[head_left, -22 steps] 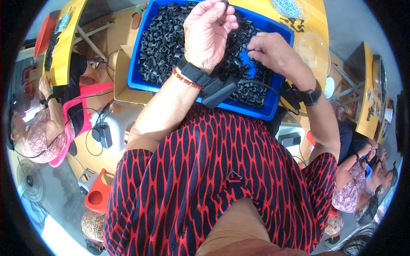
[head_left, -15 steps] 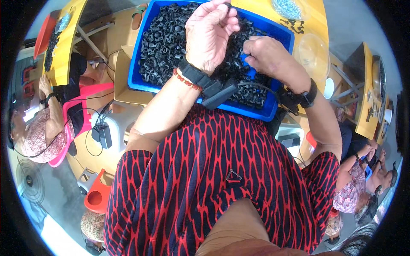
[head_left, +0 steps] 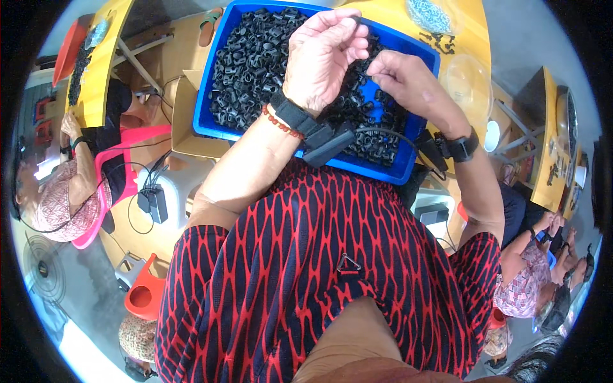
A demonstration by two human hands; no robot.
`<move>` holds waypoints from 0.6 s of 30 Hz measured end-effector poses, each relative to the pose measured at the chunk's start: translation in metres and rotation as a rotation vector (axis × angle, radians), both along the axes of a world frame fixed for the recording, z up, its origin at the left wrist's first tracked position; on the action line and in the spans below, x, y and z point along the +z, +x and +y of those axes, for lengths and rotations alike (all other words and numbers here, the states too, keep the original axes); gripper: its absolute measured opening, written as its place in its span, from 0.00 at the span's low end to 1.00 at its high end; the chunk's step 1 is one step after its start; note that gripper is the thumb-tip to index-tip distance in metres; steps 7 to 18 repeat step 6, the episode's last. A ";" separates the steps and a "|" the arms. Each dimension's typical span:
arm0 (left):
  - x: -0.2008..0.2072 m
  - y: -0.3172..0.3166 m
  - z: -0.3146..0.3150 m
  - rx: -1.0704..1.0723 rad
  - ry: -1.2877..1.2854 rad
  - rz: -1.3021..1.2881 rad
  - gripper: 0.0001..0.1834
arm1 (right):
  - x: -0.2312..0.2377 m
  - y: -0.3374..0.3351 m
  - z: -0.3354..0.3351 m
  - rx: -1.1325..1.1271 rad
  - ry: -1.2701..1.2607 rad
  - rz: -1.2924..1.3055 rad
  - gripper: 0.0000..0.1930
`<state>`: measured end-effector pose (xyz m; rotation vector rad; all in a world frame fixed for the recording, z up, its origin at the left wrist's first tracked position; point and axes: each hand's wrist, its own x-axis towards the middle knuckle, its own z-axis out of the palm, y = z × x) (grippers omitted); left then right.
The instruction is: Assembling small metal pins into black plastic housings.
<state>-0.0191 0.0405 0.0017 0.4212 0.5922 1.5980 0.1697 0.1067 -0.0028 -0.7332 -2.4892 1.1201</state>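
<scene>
A blue plastic bin full of small black plastic parts stands in front of me. Above its middle, my left hand is turned palm up. Its thumb and fingers pinch a small black plastic part, mostly covered by the fingertips. My right hand hovers over the bin's right side, thumb and forefinger pressed together. Whatever is between them, if anything, is too small to make out. Beneath the right hand the parts lie thinner and the blue bottom shows through.
On the yellow table beyond are a bag of small pale blue pieces, several loose black parts and a clear plastic bowl. An open cardboard box adjoins the bin's left. Co-workers sit at yellow tables on both sides.
My right hand has risen from among the parts and moved slightly up and away. The left hand has shifted a little right and nearer, still pinching the black part.
</scene>
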 end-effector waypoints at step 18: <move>-0.004 0.001 0.001 -0.037 -0.027 0.073 0.12 | 0.009 0.012 0.003 -0.196 -0.672 0.329 0.08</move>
